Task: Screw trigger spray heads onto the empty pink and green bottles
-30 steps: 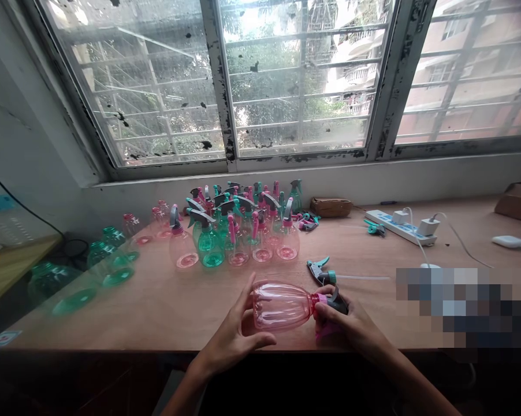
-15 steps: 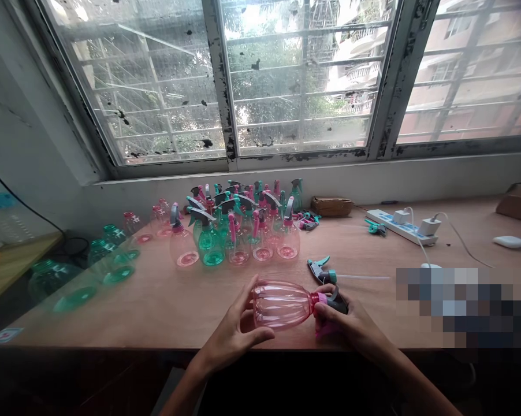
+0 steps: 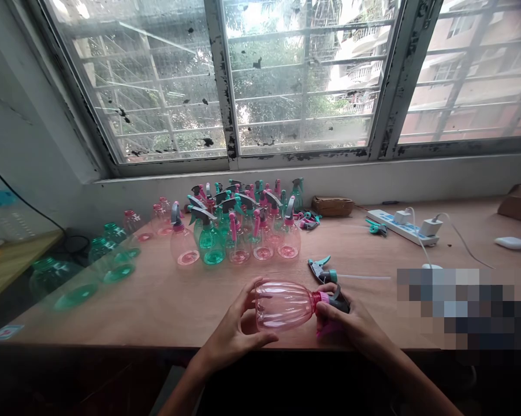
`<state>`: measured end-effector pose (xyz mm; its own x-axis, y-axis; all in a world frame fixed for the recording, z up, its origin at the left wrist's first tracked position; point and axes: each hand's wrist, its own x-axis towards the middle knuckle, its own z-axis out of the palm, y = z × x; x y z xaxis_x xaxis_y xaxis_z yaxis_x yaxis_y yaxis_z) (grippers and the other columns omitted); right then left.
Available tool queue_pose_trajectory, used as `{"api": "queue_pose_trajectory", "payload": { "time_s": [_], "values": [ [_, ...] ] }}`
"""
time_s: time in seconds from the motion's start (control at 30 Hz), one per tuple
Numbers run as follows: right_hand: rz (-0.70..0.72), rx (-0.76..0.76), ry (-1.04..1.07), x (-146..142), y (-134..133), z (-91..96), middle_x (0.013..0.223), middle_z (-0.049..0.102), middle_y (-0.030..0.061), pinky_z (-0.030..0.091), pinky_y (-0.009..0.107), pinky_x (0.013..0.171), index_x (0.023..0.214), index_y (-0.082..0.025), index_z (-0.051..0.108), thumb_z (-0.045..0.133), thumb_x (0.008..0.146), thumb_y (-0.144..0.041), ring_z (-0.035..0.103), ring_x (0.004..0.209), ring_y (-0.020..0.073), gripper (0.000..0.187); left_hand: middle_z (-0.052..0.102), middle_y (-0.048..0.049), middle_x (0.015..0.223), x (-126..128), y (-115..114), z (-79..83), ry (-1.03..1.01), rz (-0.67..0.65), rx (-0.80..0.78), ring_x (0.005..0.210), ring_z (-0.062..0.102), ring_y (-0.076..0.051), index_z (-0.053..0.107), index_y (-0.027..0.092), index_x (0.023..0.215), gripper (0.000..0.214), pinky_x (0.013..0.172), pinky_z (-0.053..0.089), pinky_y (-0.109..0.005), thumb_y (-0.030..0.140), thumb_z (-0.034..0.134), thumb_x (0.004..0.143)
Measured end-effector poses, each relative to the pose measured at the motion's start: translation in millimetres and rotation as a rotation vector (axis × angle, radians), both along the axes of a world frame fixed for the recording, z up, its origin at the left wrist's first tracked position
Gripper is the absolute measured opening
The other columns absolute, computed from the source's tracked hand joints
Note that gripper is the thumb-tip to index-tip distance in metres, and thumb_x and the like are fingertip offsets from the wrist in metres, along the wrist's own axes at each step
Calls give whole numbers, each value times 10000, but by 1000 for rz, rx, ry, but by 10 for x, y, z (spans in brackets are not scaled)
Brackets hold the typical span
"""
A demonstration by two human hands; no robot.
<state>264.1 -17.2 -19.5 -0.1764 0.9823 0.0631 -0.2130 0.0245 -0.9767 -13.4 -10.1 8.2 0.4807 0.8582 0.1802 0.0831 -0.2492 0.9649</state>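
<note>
A clear pink spray bottle (image 3: pixel 284 305) lies sideways in my hands above the table's front edge, its base to the left and its neck to the right. My left hand (image 3: pixel 238 326) is curved around the base, thumb below and fingers behind. At the neck, my right hand (image 3: pixel 345 315) grips the pink-and-black trigger sprayer head (image 3: pixel 337 300), partly hiding it. Just beyond my right hand lies a loose green-and-black trigger sprayer head (image 3: pixel 323 270) with a clear dip tube (image 3: pixel 364 277) pointing right.
Spray bottles (image 3: pixel 238 231) in pink and green stand grouped near the window. Open green bottles (image 3: pixel 74 283) line the table's left side. Loose sprayer heads (image 3: pixel 306 221), a brown case (image 3: pixel 332 206), a power strip (image 3: pixel 401 227) and a cardboard box (image 3: pixel 519 202) lie behind and right.
The bottle and both hands have shifted very slightly to the right in view, as has the whole scene. Both hands keep the same hold.
</note>
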Motion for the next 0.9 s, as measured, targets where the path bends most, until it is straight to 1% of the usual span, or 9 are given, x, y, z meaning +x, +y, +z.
{"api": "queue_pose_trajectory", "payload": {
  "time_s": [0.07,0.17,0.27,0.37,0.43,0.57,0.7,0.8,0.9],
  "values": [
    [-2,-1,17,1,3,3,650,737,11,548,323,597,1022,-196,573,812,807,-506,672,579,207,446,346,-70,1626,-5,10,-17,26,9,79,1354,504,-308,362,393,1527,886,1143,443,-441,223,844,803],
    [5,15,39,3,11,-1,667,722,-1,559,320,617,995,-196,581,803,825,-490,671,591,197,406,273,-30,1665,-6,20,-42,25,0,126,1408,452,-288,324,449,1537,812,1184,393,-443,204,750,891],
    [24,27,38,11,11,-17,670,724,-2,556,310,612,1011,-193,574,793,851,-454,675,599,192,376,263,-23,1668,1,15,-31,-8,-23,70,1417,444,-287,229,468,1568,953,1169,417,-431,193,793,850],
    [39,38,17,23,7,-37,677,743,12,550,302,614,1044,-187,569,781,877,-419,680,616,191,356,289,-53,1658,2,13,-13,-46,-40,-7,1425,446,-312,201,422,1589,1002,1157,435,-445,204,817,830],
    [37,50,9,29,11,-48,679,748,19,550,302,620,1054,-183,569,767,891,-416,683,620,191,346,283,-62,1663,-1,19,-20,-26,-35,-1,1422,453,-326,223,408,1589,980,1162,429,-468,218,817,833],
    [13,60,47,28,24,-59,691,732,2,554,305,635,1046,-186,570,754,902,-422,678,611,179,332,225,-33,1692,-5,37,-59,12,-13,77,1448,423,-326,223,442,1582,953,1219,335,-512,229,799,853],
    [27,49,26,25,6,-37,687,745,12,544,307,633,1050,-185,561,756,901,-420,681,616,185,340,314,-75,1654,-5,41,-48,6,-32,47,1469,395,-338,115,400,1609,1129,1234,300,-535,217,864,783],
    [33,37,-12,25,-11,-17,689,760,26,536,311,633,1072,-179,554,762,899,-412,680,623,191,357,334,-88,1635,-11,43,-30,1,-52,19,1451,421,-345,218,369,1590,1022,1210,357,-515,234,852,800],
    [24,39,-7,24,0,-28,686,758,24,536,311,644,1073,-177,556,763,898,-411,681,633,192,358,323,-75,1631,-17,54,-49,21,-50,54,1402,483,-343,314,392,1543,918,1172,422,-498,234,844,810]
  ]
}}
